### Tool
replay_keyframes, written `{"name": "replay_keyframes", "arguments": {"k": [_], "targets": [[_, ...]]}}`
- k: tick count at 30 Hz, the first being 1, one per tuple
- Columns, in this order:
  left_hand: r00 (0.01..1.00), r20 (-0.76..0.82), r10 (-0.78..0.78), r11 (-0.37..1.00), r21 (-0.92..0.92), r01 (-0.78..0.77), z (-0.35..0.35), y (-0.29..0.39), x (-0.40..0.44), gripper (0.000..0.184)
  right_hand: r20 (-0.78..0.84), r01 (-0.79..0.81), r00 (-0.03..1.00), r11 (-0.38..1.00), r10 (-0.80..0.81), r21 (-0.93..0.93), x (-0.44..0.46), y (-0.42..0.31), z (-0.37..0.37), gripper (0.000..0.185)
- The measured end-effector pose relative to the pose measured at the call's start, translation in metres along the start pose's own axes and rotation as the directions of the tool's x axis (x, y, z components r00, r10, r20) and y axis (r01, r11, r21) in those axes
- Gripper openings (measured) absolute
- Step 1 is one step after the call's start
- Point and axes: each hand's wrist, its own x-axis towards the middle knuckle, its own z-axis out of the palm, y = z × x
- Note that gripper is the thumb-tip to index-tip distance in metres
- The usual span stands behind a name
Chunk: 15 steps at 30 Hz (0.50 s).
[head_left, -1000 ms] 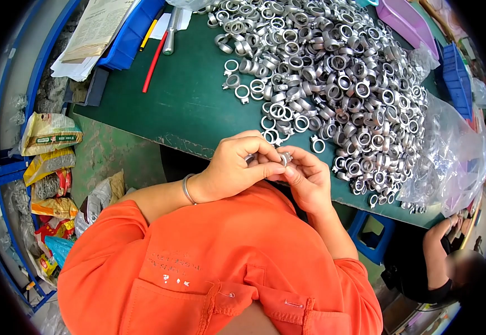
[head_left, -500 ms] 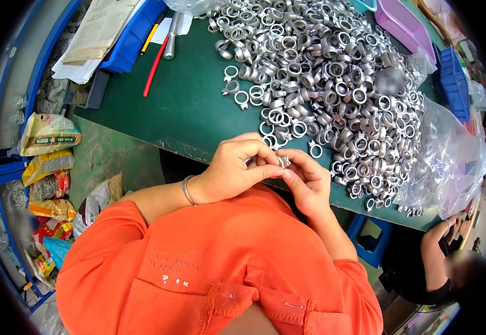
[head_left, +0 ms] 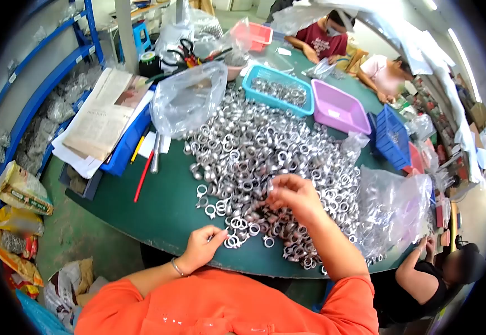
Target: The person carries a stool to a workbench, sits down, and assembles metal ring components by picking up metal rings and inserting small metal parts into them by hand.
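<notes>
A large heap of metal ring clamps (head_left: 226,145) with small lugs lies on the green table (head_left: 170,218). My left hand (head_left: 201,247) is closed near the front edge, thumb and index finger together, beside a few loose rings (head_left: 242,224). A small pale bit shows at its fingertips, too little to name. Over the middle of the heap is my right hand (head_left: 298,196), its fingers curled toward the thumb. Something light shows at those fingertips, but I cannot make it out.
Behind the heap stand a teal basket (head_left: 279,106) with metal parts, a purple tray (head_left: 341,110) and a blue crate (head_left: 391,139). Newspapers (head_left: 100,120), a red pen (head_left: 143,176) and plastic bags (head_left: 190,100) lie left. A person (head_left: 422,273) sits at right; two others work across the table.
My hands were together at a small metal ring near my chest. They have parted: the right has moved out over the heap, the left to the table edge. The view has tilted up.
</notes>
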Motion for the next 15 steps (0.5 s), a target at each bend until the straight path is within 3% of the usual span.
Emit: {"name": "replay_keyframes", "arguments": {"k": [3, 5, 7, 9, 12, 13, 14, 15], "targets": [[0.999, -0.008, -0.032, 0.999, -0.035, 0.031, 0.0, -0.002, -0.001, 0.018, -0.104, 0.081, 0.992, 0.992, -0.07, 0.096, 0.047, -0.031, -0.023, 0.026], [1.0, -0.002, 0.015, 1.0, 0.0, -0.015, 0.0, -0.006, -0.001, 0.016, -0.22, 0.299, 0.942, 0.934, -0.255, 0.198, 0.082, -0.051, -0.035, 0.028], [0.999, 0.007, 0.032, 0.999, -0.007, -0.032, 0.0, -0.008, -0.001, 0.015, -0.35, 0.416, 0.884, 0.863, -0.31, 0.286, 0.105, -0.067, -0.044, 0.034], [0.999, 0.008, 0.05, 0.999, -0.015, -0.049, 0.0, -0.008, -0.001, 0.015, -0.365, 0.414, 0.883, 0.854, -0.294, 0.314, 0.11, -0.065, -0.047, 0.035], [0.996, -0.007, 0.094, 0.996, -0.009, -0.094, -0.001, -0.003, -0.002, 0.013, -0.202, 0.271, 0.935, 0.955, -0.291, -0.118, 0.084, -0.051, -0.026, 0.025], [0.987, 0.094, 0.13, 0.989, 0.052, -0.135, -0.001, 0.001, -0.003, 0.013, -0.07, 0.258, 0.958, 0.941, -0.279, -0.219, 0.07, -0.041, -0.021, 0.023], [0.967, 0.197, 0.159, 0.977, 0.108, -0.182, -0.002, 0.003, -0.003, 0.014, 0.044, 0.157, 0.987, 0.884, -0.154, -0.439, 0.053, -0.039, -0.015, 0.02], [0.935, 0.293, 0.2, 0.939, 0.215, -0.268, -0.003, 0.004, -0.002, 0.019, 0.176, 0.244, 0.969, 0.76, -0.172, -0.603, 0.032, -0.033, -0.006, 0.018]]}}
